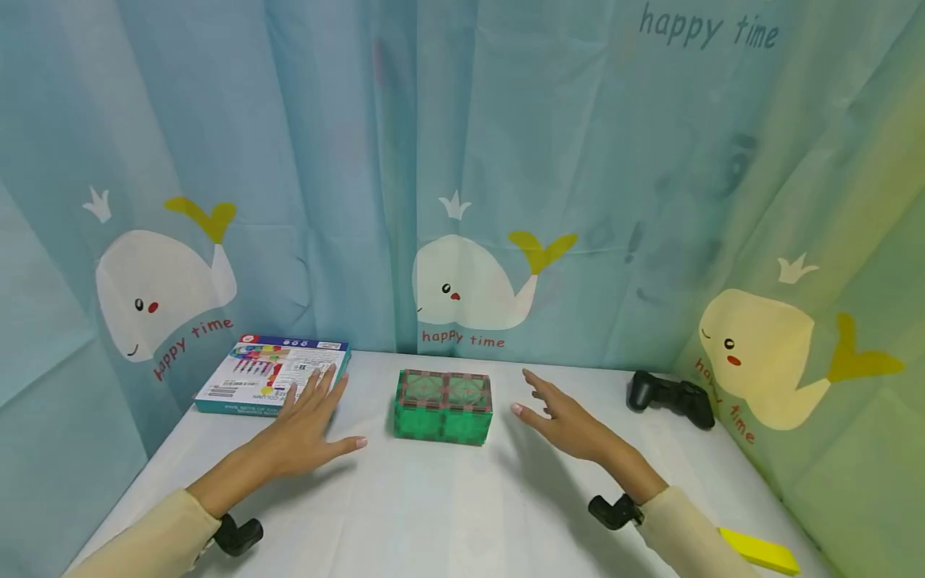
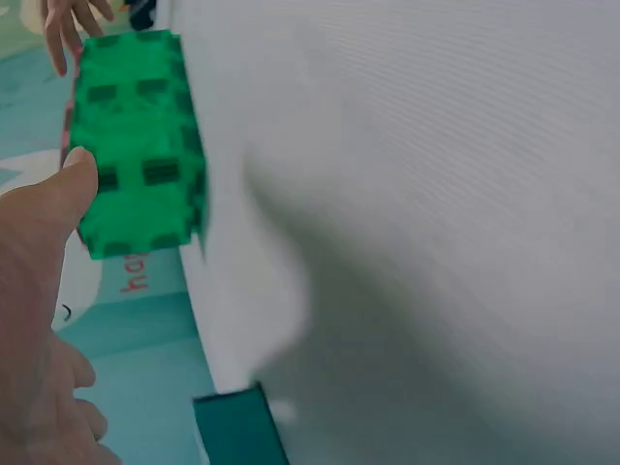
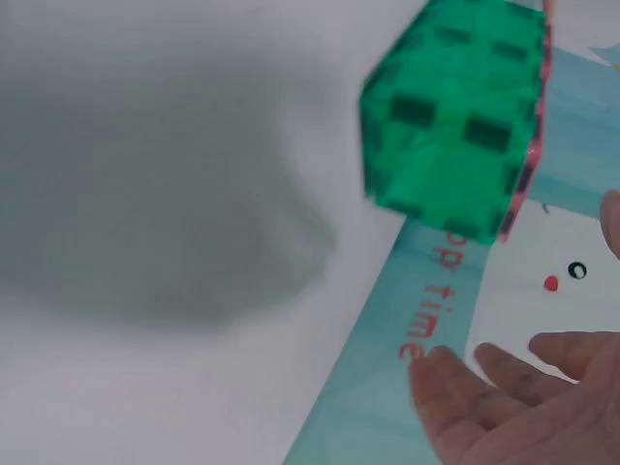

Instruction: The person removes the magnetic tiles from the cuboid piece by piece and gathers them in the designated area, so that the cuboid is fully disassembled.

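Green block lies between left hand and right hand, ends outward

Block sits on the white table, long axis running side to side, so a short end faces each hand. From the left fingers it lies to the right; from the right fingers, to the left. Head view shows a gap on both sides. The right thumb tip looks slightly nearer its end than the left thumb tip does, though height above the table is hard to judge.

Left hand: fingers spread, thumb stretched toward the block, nothing pinched. Fingertips overlap the printed box in the head view; contact cannot be told. Right hand: fingers extended, slightly bent, thumb apart, nothing held.

Materials: block walls translucent green, plastic by the look, with dark rectangular patches; top edged in dull pink, divided into two patterned squares. Table surface faintly ribbed in the left wrist view. Box flat, with a teal side. Controller beyond the right hand: black, rounded grips. Backdrop: creased blue curtain with whale prints.
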Demonstrator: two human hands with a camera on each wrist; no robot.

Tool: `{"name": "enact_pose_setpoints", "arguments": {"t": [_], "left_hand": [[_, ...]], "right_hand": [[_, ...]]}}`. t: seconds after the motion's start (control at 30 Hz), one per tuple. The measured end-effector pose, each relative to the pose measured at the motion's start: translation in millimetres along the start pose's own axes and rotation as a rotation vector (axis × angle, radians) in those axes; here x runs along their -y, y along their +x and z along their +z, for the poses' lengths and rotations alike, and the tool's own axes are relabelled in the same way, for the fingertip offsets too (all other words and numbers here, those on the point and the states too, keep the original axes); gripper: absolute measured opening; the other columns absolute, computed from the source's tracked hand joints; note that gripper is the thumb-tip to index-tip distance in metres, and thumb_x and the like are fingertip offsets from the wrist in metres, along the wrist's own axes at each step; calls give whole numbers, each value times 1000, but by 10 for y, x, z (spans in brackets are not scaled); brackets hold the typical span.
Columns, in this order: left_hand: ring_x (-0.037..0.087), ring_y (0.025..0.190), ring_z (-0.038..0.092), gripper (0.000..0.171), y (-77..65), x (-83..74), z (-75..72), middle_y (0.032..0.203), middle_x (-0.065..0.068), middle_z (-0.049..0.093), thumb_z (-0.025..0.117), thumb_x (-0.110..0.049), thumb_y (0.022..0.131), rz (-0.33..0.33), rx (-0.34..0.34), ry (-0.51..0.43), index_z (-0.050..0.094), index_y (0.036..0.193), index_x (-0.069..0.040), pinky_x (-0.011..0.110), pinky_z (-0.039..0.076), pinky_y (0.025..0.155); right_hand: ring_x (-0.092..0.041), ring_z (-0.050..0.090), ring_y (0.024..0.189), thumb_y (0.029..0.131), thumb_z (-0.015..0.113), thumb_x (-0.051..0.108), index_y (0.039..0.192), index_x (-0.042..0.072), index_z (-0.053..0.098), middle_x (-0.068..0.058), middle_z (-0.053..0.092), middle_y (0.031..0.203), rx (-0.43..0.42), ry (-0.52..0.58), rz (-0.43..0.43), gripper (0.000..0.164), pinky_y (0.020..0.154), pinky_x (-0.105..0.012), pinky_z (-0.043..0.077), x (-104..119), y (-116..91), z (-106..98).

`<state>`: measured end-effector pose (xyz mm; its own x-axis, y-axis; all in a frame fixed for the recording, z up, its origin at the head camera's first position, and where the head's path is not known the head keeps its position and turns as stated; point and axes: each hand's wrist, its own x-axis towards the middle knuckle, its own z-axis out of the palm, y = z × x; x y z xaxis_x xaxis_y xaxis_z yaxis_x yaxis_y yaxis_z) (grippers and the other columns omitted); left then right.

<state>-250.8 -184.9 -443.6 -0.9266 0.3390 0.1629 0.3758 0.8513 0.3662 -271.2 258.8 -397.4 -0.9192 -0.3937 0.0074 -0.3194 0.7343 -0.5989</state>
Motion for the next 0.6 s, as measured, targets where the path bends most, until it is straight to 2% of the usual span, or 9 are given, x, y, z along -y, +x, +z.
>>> {"name": "enact_pose_setpoints", "arguments": {"t": [0.13,0.3,0.4,0.6], "left_hand": [[46,161,11,110,124,-82,23,176,22,10,65,-69,95,26,14,-67,17,169,-3,70,12,126],[40,162,17,109,357,-200,97,176,20,15,63,-69,97,67,48,-166,15,169,-3,64,24,126],[38,162,17,107,487,-248,144,176,17,15,64,-67,98,76,58,-212,14,170,-5,61,24,127],[38,162,18,99,652,-340,174,177,14,15,66,-62,99,126,96,-279,20,170,-12,63,24,126]], "right_hand": [[-45,39,152,108,57,52,170,11,18,-20,29,171,-16,74,-55,84,118,-63,39,68,138,44],[-40,35,155,101,71,47,170,18,20,-12,27,172,5,132,-81,90,120,-60,38,101,306,137],[-38,31,157,97,76,47,170,21,19,-8,23,173,40,148,-86,96,121,-60,37,127,393,187],[-38,33,155,97,78,42,169,14,26,-13,27,171,74,141,-117,93,120,-60,38,174,521,235]]}}
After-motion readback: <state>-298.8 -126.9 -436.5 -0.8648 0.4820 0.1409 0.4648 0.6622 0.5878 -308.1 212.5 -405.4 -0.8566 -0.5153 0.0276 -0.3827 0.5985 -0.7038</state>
